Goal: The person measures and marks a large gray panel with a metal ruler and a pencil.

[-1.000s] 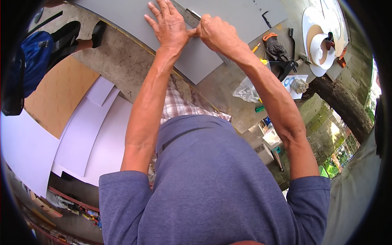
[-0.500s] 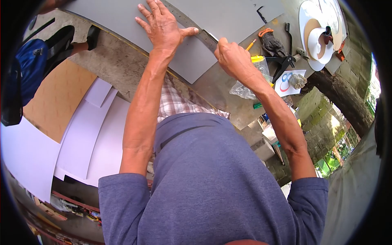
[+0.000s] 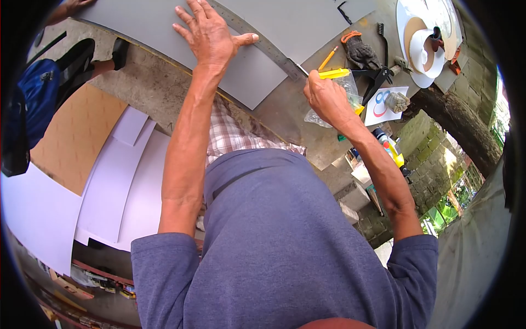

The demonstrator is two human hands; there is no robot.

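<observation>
A grey sheet (image 3: 255, 79) lies on the table, with a long metal ruler (image 3: 263, 43) across it. My left hand (image 3: 211, 41) presses flat on the sheet beside the ruler, fingers spread and thumb reaching onto the ruler. My right hand (image 3: 329, 98) is closed around a slim cutter (image 3: 301, 69), whose metal tip points toward the ruler's near end. The cutter's body is mostly hidden by the fingers. A yellow tool (image 3: 334, 73) lies right beside my right hand.
Right of my hands are a pencil (image 3: 328, 57), a dark glove (image 3: 360, 51), a black brush (image 3: 382, 44), a clear plastic bag (image 3: 348, 85) and white rings (image 3: 424, 57). A person in blue (image 3: 41, 98) stands at left, near white panels (image 3: 109, 181).
My right hand with the cutter has moved right and down, away from the sheet to the ruler's end. The ruler's end now shows more fully. My left hand stays pressed down.
</observation>
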